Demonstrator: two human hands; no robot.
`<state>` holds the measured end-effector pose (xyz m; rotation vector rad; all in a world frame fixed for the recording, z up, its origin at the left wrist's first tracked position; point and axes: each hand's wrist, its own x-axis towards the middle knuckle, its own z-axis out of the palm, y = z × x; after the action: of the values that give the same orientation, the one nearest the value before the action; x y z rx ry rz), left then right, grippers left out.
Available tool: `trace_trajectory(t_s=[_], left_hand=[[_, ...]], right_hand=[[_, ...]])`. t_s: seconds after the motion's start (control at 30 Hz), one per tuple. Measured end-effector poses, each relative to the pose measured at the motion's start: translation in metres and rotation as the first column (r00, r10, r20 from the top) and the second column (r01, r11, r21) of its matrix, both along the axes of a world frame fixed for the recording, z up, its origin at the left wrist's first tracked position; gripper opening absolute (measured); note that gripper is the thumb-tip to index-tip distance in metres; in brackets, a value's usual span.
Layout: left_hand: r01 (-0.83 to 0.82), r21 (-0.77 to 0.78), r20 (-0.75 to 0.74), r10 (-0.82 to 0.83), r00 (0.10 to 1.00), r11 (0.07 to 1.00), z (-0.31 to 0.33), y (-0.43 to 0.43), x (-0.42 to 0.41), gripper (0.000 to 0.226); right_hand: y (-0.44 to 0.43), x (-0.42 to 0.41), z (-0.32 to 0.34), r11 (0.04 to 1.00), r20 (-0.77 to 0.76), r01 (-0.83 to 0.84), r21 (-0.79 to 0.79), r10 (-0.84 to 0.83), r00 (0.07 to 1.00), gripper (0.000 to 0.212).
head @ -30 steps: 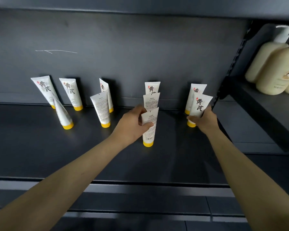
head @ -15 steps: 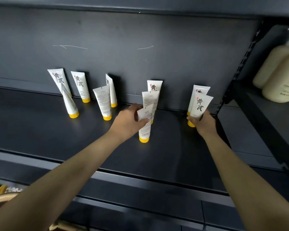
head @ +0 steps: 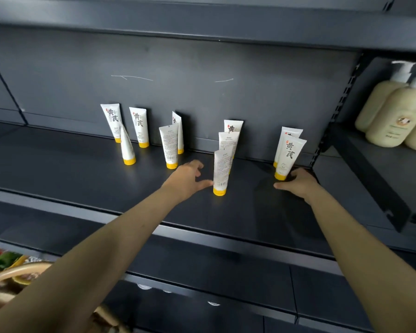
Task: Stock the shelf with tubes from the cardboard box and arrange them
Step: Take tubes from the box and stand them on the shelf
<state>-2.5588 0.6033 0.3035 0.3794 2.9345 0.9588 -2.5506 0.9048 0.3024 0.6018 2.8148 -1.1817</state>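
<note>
Stocking so far: ten tubes (head: 139, 126) are standing cap-down on the shelf (head: 82, 179), in loose files from the back wall.
Left hand (head: 187, 179): lying open, fingers (head: 197, 165) relaxed, thumb just touching the front middle tube (head: 221, 171).
Right hand (head: 298, 182): lying open beside the front right tube (head: 289, 156), gripping nothing.
Remaining: I am judging much shelf is waiting to be filled; some tubes are leaning or showing their backs.
</note>
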Motion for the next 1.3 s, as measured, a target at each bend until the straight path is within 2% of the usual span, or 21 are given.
trace_trajectory(t_s=[0.07,0.13,0.23,0.37,0.5,0.8,1.07,1.2,1.3], left_hand=[[0.045,-0.090,0.044,-0.041,0.998,0.995,0.001,-0.024,0.014,0.061],[0.103,-0.194,0.061,-0.093,0.994,0.976,0.003,-0.052,0.033,0.059],[0.144,-0.294,0.115,-0.114,0.987,0.945,0.005,-0.104,0.071,0.058],[0.142,-0.422,0.166,-0.077,0.983,0.895,0.002,-0.193,0.129,0.062],[0.036,-0.429,0.196,0.054,0.979,0.903,0.001,-0.287,0.190,0.063],[-0.216,-0.429,0.231,0.337,0.913,0.877,-0.024,-0.434,0.283,0.059],[-0.292,-0.379,0.448,0.450,0.773,0.878,-0.114,-0.495,0.317,0.071],[-0.339,-0.350,0.522,0.482,0.703,0.873,-0.163,-0.514,0.309,0.067],[-0.342,-0.323,0.599,0.470,0.648,0.882,-0.199,-0.515,0.297,0.066]], right_hand=[[-0.019,0.024,0.019,0.978,0.152,-0.185,0.100,0.168,0.974,0.068],[-0.045,0.046,0.033,0.909,0.328,-0.351,0.226,0.269,0.906,0.069],[-0.105,0.076,0.045,0.818,0.500,-0.528,0.230,0.366,0.785,0.066],[-0.215,0.113,0.052,0.708,0.502,-0.684,0.176,0.533,0.681,0.058],[-0.330,0.145,0.054,0.492,0.481,-0.827,0.271,0.675,0.559,0.063],[-0.502,0.189,0.028,0.222,0.531,-0.945,0.240,0.785,0.320,0.074],[-0.591,0.165,-0.073,0.037,0.656,-0.998,0.057,0.752,0.066,0.079],[-0.619,0.138,-0.133,-0.025,0.723,-0.999,-0.042,0.690,-0.048,0.080],[-0.633,0.122,-0.177,-0.016,0.739,-0.990,-0.143,0.664,-0.118,0.079]])
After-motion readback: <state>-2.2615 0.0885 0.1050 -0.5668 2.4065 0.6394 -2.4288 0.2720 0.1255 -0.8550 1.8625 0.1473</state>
